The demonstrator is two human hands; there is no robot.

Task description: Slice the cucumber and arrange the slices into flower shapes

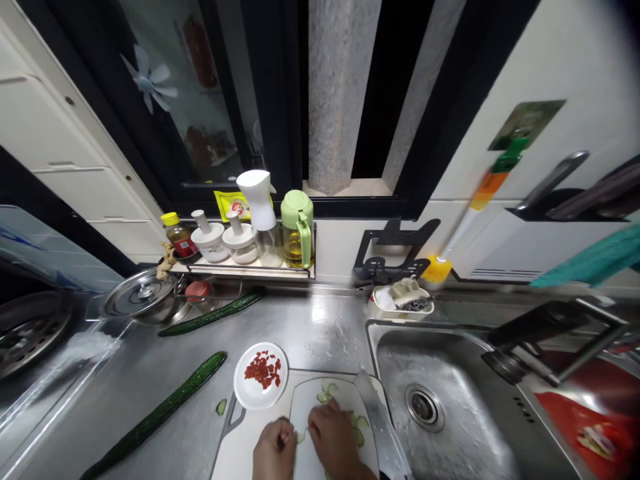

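Observation:
My left hand [274, 448] is closed at the left edge of the small white cutting board [313, 393], its fingertips pinching a thin pale green cucumber slice [301, 437]. The slice reaches across to my right hand [334, 433], whose fingers are curled low over the board, thumb side against the slice; its fingertips are partly hidden and blurred. Loose cucumber slices [359, 421] lie right of and beyond my right hand. A knife [377, 413] rests along the board's right side. At upper left of the board stands a white plate [241, 387] with chopped red pieces [263, 370].
Two whole cucumbers [165, 407] lie on the steel counter to the left. The sink [450, 400] is at right, with a faucet [530, 333] over it. A rack [240, 268] holds an oil bottle [299, 230] and seasoning jars. A lidded pot [145, 293] stands at left.

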